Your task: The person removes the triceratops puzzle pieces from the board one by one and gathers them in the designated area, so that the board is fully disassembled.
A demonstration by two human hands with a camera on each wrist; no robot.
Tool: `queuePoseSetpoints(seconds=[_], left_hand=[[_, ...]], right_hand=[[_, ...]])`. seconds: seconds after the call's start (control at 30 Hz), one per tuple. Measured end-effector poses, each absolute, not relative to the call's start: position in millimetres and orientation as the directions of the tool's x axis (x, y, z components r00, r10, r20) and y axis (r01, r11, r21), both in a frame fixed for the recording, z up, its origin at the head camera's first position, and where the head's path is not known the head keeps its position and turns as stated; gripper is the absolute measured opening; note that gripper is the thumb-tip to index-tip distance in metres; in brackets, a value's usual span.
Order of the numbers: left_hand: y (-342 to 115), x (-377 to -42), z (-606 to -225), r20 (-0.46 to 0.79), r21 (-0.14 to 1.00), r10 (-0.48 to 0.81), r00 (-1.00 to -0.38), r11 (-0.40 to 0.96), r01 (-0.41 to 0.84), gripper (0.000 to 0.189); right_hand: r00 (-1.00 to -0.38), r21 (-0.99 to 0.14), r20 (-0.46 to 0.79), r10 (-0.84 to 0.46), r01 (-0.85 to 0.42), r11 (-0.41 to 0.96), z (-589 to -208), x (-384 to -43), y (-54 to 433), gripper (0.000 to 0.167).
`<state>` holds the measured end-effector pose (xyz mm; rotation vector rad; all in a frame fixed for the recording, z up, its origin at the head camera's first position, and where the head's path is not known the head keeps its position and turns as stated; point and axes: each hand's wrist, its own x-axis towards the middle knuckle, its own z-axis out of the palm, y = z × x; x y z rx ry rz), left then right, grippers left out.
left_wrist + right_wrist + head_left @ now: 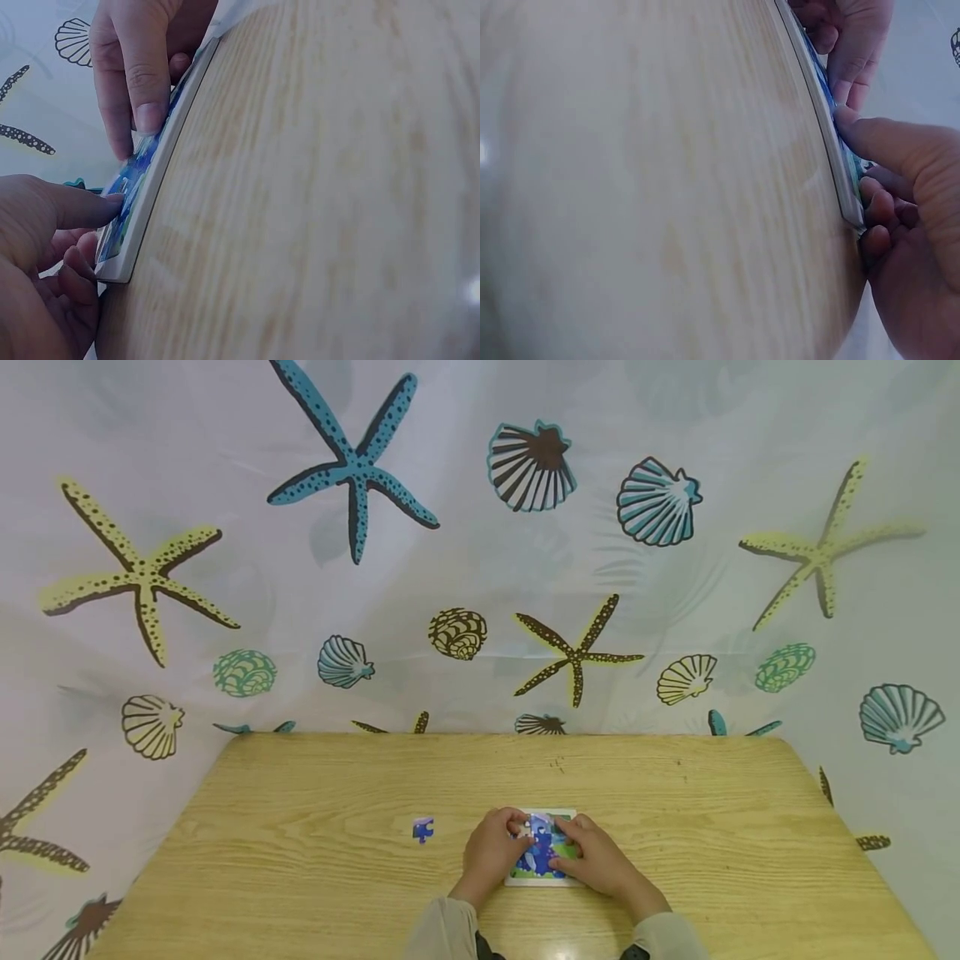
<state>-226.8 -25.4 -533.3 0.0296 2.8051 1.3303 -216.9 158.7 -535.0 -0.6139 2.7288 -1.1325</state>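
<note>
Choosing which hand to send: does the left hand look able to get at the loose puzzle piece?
Probably yes: the loose puzzle piece lies on the table left of the left hand, only tabletop showing between them, but the hand would first need to release the puzzle board.

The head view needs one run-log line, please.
left hand: touching puzzle board; right hand: touching puzzle board; loose piece: on table, left of board

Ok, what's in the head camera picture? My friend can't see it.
A person's left hand and right hand hold a puzzle in a white frame on a wooden table. One loose piece lies to the left. Starfish and shells are printed on the pale backdrop.
</note>
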Motion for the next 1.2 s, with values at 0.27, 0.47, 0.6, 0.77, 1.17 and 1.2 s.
queuePoseSetpoints(seconds=[0.27,0.47,0.6,0.77,1.17,1.2], left_hand=[[-27,-226,-538,0.024,0.795,0.021,-0.999,0.606,0.032,0.017],[-27,-229,-544,0.019,0.867,-0.037,-0.999,0.499,-0.002,0.005],[-28,-231,-545,0.013,0.892,-0.049,-0.999,0.452,-0.011,0.004],[-32,-233,-544,-0.012,0.931,-0.042,-0.999,0.363,-0.027,0.006],[-45,-234,-542,-0.095,0.967,-0.025,-0.995,0.235,-0.099,0.013],[-47,-234,-542,-0.105,0.968,-0.027,-0.994,0.225,-0.108,0.014]], right_hand=[[-0.915,-0.734,0.039,-0.402,-0.299,0.609,-535,-216,159,0.068],[-0.912,-0.730,0.044,-0.407,-0.308,0.611,-536,-216,159,0.067],[-0.912,-0.726,0.042,-0.407,-0.308,0.615,-537,-217,160,0.067],[-0.916,-0.721,0.037,-0.399,-0.301,0.625,-536,-217,160,0.067],[-0.910,-0.710,0.053,-0.412,-0.324,0.625,-535,-215,159,0.057],[-0.909,-0.712,0.053,-0.413,-0.324,0.623,-535,-215,159,0.057]])
